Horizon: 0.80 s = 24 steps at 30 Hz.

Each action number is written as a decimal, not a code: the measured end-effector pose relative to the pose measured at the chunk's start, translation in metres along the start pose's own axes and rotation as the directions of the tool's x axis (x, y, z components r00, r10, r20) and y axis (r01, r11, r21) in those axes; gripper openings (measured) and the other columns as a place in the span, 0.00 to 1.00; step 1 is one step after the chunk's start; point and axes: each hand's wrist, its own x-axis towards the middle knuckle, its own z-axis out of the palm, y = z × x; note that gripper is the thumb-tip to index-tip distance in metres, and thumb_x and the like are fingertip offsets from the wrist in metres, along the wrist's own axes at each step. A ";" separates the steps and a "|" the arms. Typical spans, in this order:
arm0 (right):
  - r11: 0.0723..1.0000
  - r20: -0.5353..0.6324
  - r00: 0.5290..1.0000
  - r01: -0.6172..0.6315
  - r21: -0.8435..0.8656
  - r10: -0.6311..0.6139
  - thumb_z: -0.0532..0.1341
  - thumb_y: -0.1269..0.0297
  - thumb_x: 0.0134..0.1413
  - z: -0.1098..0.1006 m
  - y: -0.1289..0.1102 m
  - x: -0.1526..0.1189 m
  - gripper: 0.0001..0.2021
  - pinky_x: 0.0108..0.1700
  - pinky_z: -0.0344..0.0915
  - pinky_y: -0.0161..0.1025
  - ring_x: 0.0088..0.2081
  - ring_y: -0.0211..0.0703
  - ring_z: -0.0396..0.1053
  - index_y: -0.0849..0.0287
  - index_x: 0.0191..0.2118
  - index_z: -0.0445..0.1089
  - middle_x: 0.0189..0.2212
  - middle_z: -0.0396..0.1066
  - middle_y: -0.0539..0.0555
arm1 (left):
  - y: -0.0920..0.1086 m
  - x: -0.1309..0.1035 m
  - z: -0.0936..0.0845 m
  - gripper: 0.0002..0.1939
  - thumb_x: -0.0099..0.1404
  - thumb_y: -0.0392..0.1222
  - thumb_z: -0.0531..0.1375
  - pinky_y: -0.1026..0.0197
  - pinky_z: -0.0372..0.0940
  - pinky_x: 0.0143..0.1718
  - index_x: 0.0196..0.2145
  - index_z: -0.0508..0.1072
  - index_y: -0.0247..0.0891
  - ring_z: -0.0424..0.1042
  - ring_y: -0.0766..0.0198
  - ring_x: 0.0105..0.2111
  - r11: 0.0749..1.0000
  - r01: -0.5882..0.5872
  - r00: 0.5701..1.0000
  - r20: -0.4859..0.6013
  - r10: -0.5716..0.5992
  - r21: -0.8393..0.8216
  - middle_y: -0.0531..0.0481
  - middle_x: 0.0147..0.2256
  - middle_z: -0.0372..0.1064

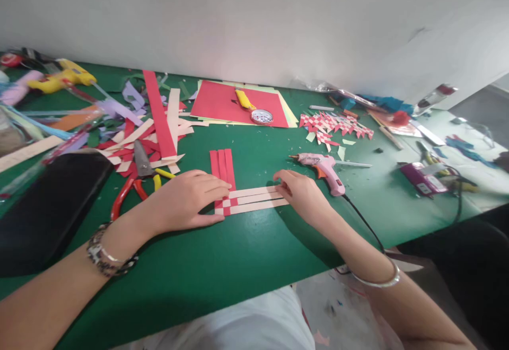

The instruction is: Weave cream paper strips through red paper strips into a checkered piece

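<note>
Red and cream paper strips lie on the green table, interlaced into a small checkered corner (225, 206). Three red strips (222, 164) run away from that corner, and several cream strips (256, 197) run to the right. My left hand (199, 196) holds the woven corner against the table, fingertips along its upper edge and thumb at its lower left edge. At the right ends of the cream strips, my right hand (304, 193) has its fingers bent and pinched on them. Its palm side is hidden.
A pink glue gun (324, 168) with a cord lies right of my right hand. Red-handled pliers (141, 175), a black pouch (51, 207) and loose paper strips (159, 122) crowd the left. Behind are red sheets (214, 101), a yellow cutter (244, 99) and finished checkered pieces (338, 124).
</note>
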 end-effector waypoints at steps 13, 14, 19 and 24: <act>0.945 -0.189 0.978 0.021 -0.325 -0.086 0.51 0.78 0.57 -0.007 -0.006 -0.008 0.13 0.28 0.53 0.35 0.33 0.42 0.65 0.61 0.42 0.69 0.34 0.70 0.56 | 0.001 -0.001 0.000 0.18 0.66 0.51 0.54 0.54 0.61 0.45 0.47 0.71 0.38 0.72 0.54 0.45 1.000 0.000 1.000 -0.018 0.000 -0.026 0.46 0.46 0.74; 0.937 -0.172 0.973 0.087 -0.338 -0.152 0.51 0.78 0.57 -0.007 -0.010 -0.009 0.14 0.29 0.55 0.36 0.34 0.42 0.65 0.60 0.42 0.70 0.34 0.69 0.56 | 0.001 -0.001 0.000 0.18 0.66 0.51 0.54 0.54 0.61 0.45 0.47 0.71 0.37 0.72 0.54 0.45 1.000 -0.003 1.000 -0.016 0.003 -0.021 0.46 0.46 0.74; 0.853 0.066 0.902 0.425 -0.303 -0.426 0.52 0.79 0.59 -0.001 -0.035 -0.009 0.18 0.35 0.59 0.36 0.34 0.41 0.61 0.57 0.50 0.69 0.34 0.65 0.55 | 0.001 -0.001 0.000 0.18 0.67 0.51 0.52 0.53 0.61 0.45 0.47 0.71 0.36 0.72 0.54 0.44 1.000 -0.025 0.999 -0.029 0.025 -0.011 0.45 0.46 0.74; 0.815 0.146 0.877 0.481 -0.323 -0.459 0.52 0.73 0.62 0.005 -0.047 -0.002 0.18 0.35 0.59 0.37 0.36 0.43 0.59 0.53 0.56 0.65 0.35 0.64 0.56 | 0.000 -0.001 0.001 0.18 0.68 0.50 0.52 0.52 0.61 0.46 0.48 0.71 0.38 0.72 0.54 0.44 1.000 -0.031 0.999 -0.035 0.031 -0.002 0.46 0.46 0.74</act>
